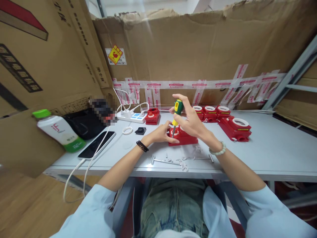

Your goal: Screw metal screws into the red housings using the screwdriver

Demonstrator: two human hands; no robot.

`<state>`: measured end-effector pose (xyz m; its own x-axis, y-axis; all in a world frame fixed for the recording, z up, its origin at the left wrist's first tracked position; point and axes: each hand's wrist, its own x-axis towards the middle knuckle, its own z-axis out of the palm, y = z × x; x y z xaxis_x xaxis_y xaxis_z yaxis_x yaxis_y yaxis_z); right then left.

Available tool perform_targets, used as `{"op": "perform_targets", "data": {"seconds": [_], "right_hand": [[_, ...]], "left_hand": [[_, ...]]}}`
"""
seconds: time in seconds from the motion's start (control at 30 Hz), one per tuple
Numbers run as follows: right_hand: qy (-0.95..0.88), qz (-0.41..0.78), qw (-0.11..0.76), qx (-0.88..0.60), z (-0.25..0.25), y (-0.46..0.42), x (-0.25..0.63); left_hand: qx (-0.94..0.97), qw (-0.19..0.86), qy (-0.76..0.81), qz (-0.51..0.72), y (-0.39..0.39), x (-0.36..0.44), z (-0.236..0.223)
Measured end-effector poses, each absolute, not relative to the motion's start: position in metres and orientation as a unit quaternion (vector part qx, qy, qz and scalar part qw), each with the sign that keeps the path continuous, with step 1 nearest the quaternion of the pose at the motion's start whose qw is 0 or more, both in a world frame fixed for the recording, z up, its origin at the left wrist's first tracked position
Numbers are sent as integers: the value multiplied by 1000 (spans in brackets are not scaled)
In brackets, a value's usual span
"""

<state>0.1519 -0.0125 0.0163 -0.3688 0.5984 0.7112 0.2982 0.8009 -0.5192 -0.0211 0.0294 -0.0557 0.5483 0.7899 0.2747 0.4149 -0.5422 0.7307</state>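
My right hand is closed around the green and yellow handle of a screwdriver. Its shaft points down, the tip at the left part of a red housing with white round parts on top. Whether the tip sits in a screw is too small to tell. My left hand grips the left end of that housing, thumb along the front and fingers behind. In front of it lie metal T-shaped rods, small screws and white bits.
More red housings with white rings stand at the right; another red piece sits beside a power strip. Leftward are a white ring, a black part, a cabled phone and a bottle. Cardboard walls the back.
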Motion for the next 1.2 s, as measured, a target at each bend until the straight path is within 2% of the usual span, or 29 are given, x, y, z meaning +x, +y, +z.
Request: {"op": "perform_targets", "data": {"seconds": [0.1, 0.3, 0.5, 0.7, 0.87, 0.93, 1.07, 1.13, 1.2], "right_hand": [[-832, 206, 456, -239, 21, -14, 158], [-800, 12, 476, -365, 20, -15, 152], [-841, 157, 448, -261, 25, -16, 161], [-793, 3, 473, -383, 24, -15, 156], [-819, 131, 479, -288, 24, -12, 160], [-812, 117, 488, -298, 23, -12, 159], [-792, -2, 488, -366, 21, -15, 155], [-807, 5, 475, -350, 22, -16, 155], [-828, 62, 464, -307, 24, -16, 157]], "left_hand": [[843, 263, 379, 276, 29, -21, -55], [859, 226, 380, 258, 30, -22, -56], [858, 228, 384, 252, 29, -21, -53], [856, 223, 397, 245, 27, -21, -53], [854, 242, 380, 259, 26, -21, -54], [854, 241, 384, 254, 27, -21, -53], [854, 230, 387, 261, 28, -21, -53], [854, 226, 384, 268, 28, -21, -54], [855, 230, 383, 264, 29, -21, -54]]}}
